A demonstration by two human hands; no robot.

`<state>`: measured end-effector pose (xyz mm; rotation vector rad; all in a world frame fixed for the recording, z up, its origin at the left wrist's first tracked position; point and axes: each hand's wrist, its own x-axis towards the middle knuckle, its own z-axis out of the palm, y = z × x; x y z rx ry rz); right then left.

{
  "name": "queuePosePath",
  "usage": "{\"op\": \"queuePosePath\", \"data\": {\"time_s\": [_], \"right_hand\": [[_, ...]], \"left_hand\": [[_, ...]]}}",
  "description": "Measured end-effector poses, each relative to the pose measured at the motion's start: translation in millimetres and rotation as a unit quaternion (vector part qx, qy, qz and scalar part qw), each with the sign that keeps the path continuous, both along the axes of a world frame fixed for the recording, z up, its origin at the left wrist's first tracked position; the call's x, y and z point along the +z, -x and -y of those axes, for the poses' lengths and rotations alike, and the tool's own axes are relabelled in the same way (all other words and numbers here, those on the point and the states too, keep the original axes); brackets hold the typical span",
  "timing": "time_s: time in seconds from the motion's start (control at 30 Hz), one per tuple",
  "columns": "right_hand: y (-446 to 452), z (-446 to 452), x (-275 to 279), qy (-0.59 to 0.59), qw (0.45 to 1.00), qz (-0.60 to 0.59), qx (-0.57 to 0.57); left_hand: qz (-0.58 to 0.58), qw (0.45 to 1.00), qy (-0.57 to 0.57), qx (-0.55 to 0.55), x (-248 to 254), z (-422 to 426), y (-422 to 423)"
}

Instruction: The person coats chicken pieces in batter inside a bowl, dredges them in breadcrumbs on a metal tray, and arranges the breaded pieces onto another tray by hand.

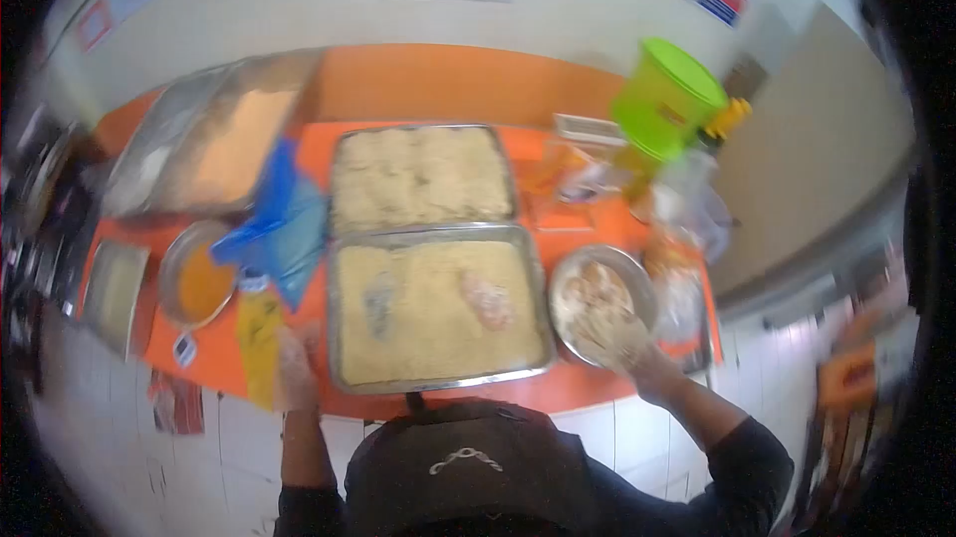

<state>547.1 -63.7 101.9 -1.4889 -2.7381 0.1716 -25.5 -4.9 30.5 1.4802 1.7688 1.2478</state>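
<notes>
Over the near rim of a round metal bowl (652,288) is my right hand (629,346), coated in flour, its fingers reaching among pale floured pieces; finger shape and grip are blurred. My left hand (296,368) hangs at the table's front edge, beside a yellow packet (259,338), its fingers smeared by motion. Between my hands lies a metal tray (438,378) of pale crumbs, with a greyish patch on its left and a pinkish piece (486,300) on its right. Behind it sits a second tray (423,174) filled with pale crumb-covered food.
Left of the trays are a blue bag (289,228), a bowl of orange liquid (202,283), a rectangular container (115,298) and a large tray of orange crumbs (244,144). A green bucket (667,94), plastic bags (677,288) and a yellow-topped bottle (732,119) stand at right.
</notes>
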Motion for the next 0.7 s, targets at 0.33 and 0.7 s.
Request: {"op": "queuePosePath", "data": {"time_s": [0.33,0.7], "right_hand": [[23,135,-62,-0.192,0.936,-0.149,-0.255],[18,234,-225,-0.057,0.896,-0.177,-0.404]], "left_hand": [[-0.435,0.889,0.113,-0.087,-51,-69,14],[-0.455,0.881,-0.006,-0.131,-6,-40,-10]]}}
